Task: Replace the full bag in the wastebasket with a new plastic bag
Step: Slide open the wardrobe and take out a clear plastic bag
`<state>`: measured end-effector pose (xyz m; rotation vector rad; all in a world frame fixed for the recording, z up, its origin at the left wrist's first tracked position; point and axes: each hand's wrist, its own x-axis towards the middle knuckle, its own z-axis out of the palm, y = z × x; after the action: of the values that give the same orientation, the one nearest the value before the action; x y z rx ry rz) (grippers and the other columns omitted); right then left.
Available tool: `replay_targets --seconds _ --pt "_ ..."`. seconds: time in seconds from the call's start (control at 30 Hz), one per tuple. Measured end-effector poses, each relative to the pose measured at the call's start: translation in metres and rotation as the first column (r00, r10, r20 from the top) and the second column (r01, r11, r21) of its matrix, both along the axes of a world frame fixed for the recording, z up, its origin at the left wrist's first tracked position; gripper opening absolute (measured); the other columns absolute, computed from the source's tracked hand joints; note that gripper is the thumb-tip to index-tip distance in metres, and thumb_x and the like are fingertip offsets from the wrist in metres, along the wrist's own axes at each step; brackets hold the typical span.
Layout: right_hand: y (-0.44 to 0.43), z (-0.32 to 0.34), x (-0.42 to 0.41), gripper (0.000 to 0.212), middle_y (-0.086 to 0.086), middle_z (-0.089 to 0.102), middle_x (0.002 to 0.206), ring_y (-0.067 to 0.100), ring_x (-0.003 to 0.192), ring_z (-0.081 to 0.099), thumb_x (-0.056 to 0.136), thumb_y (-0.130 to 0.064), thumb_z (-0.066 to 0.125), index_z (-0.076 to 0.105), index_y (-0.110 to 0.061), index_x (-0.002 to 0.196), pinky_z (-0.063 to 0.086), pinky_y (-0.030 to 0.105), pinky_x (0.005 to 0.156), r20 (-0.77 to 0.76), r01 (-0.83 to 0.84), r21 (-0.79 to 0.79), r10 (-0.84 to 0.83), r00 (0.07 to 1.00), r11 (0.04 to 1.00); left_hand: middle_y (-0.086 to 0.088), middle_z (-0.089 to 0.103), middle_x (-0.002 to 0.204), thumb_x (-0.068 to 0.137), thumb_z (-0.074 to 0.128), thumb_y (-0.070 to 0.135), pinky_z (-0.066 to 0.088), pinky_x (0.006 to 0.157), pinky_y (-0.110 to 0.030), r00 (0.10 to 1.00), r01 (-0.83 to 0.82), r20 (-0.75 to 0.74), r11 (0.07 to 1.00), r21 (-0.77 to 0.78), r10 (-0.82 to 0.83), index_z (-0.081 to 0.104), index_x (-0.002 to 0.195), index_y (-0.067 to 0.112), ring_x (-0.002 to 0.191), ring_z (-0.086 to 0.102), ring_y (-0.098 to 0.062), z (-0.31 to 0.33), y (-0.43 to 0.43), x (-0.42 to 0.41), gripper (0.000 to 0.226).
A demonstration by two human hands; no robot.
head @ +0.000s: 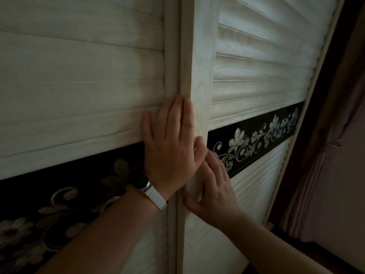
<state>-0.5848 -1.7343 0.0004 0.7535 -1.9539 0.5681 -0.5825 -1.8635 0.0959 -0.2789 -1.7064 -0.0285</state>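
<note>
No wastebasket or plastic bag is in view. Two white slatted sliding wardrobe doors fill the frame, each crossed by a black band with a silver flower pattern. My left hand [171, 143] lies flat with fingers spread on the left door [79, 86], its fingertips against the vertical edge of the right door [199, 76]. A white-strapped watch is on that wrist. My right hand [213, 186] rests lower on the right door's frame, fingers apart, thumb at the frame's edge. Neither hand holds anything.
A dark wooden frame [324, 119] runs down the right side of the wardrobe. Beyond it hangs a pale pink curtain [339, 175] tied with a cord. The room is dim.
</note>
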Motion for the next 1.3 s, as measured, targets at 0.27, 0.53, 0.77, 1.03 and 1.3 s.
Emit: replay_targets --seconds 0.27,0.53,0.77,1.03,1.3 --pt "0.025 0.005 -0.01 0.08 0.028 0.036 0.148 0.039 0.141 0.03 0.079 -0.037 0.076 0.031 -0.009 0.14 0.036 0.057 0.105 0.065 0.051 0.02 -0.052 0.997 0.999 -0.018 0.046 0.144 0.086 0.052 0.04 0.021 0.109 -0.056 0.999 -0.021 0.04 1.0 -0.007 0.021 0.031 0.145 0.001 0.132 0.033 -0.031 0.004 0.027 -0.012 0.074" --pt "0.053 0.005 -0.033 0.075 0.028 0.041 0.145 0.039 0.139 0.035 0.083 -0.046 0.07 0.033 -0.009 0.138 0.038 0.055 0.104 0.04 0.048 0.006 -0.048 0.998 0.999 -0.02 0.043 0.146 0.088 0.055 0.039 0.029 0.108 -0.046 0.993 -0.01 0.12 0.998 -0.06 0.018 0.03 0.145 -0.002 0.129 0.041 -0.034 0.01 0.052 -0.017 0.075" --pt "0.087 0.004 -0.06 0.077 0.026 0.045 0.143 0.039 0.136 0.04 0.083 -0.051 0.066 0.035 -0.009 0.14 0.039 0.055 0.103 0.005 0.023 -0.007 -0.023 1.0 1.0 -0.023 0.042 0.145 0.086 0.058 0.036 0.036 0.105 -0.046 0.987 -0.001 0.159 1.0 -0.025 0.005 0.029 0.144 -0.005 0.131 0.042 -0.037 0.01 0.088 -0.039 0.077" --pt "0.126 0.003 -0.095 0.075 0.022 0.049 0.142 0.037 0.132 0.045 0.082 -0.056 0.061 0.042 -0.01 0.139 0.042 0.05 0.102 -0.051 0.018 -0.042 -0.02 0.998 0.999 -0.028 0.042 0.143 0.082 0.062 0.035 0.035 0.105 -0.043 0.993 0.033 0.112 0.999 0.04 -0.037 0.029 0.142 -0.008 0.129 0.039 -0.036 0.004 0.131 -0.079 0.081" --pt "0.176 -0.001 -0.137 0.078 0.019 0.043 0.145 0.035 0.135 0.038 0.083 -0.059 0.057 0.038 -0.013 0.142 0.037 0.047 0.104 -0.031 0.03 -0.004 -0.03 0.999 1.0 -0.026 0.036 0.148 0.085 0.06 0.04 0.033 0.108 -0.042 0.983 0.044 0.177 0.999 0.021 -0.047 0.025 0.145 -0.005 0.135 0.035 -0.036 0.006 0.172 -0.115 0.083"
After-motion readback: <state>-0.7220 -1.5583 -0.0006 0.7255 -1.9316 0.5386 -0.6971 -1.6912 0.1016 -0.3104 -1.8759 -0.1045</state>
